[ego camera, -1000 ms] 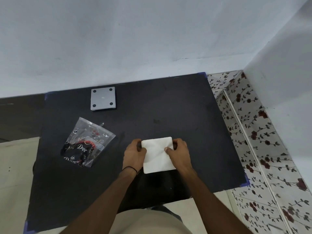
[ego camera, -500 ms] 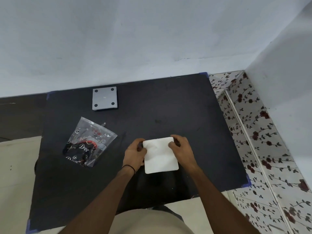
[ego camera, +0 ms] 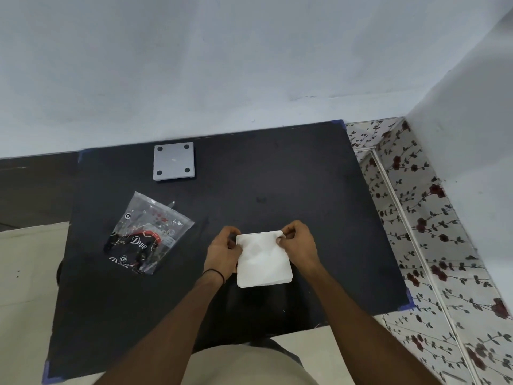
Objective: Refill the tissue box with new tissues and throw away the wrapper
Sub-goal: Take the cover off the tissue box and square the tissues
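A white square stack of tissues (ego camera: pixel 263 259) lies near the middle of the black table (ego camera: pixel 319 218). My left hand (ego camera: pixel 222 251) grips its left edge near the far corner. My right hand (ego camera: pixel 299 243) pinches its far right corner between thumb and fingers. An empty clear plastic wrapper (ego camera: pixel 147 234) with black and red print lies flat to the left of my hands. A grey square plate (ego camera: pixel 173 161) with four dark dots, possibly part of the tissue box, rests at the back of the table.
A pale wall runs behind the table and along the right side. Floral-patterned floor tiles (ego camera: pixel 433 245) show to the right of the table's edge. A darker surface (ego camera: pixel 33 187) adjoins the table at the far left.
My right hand has slid from the middle of the tissue stack's right side up to its far right corner. My left hand stays on the left edge.
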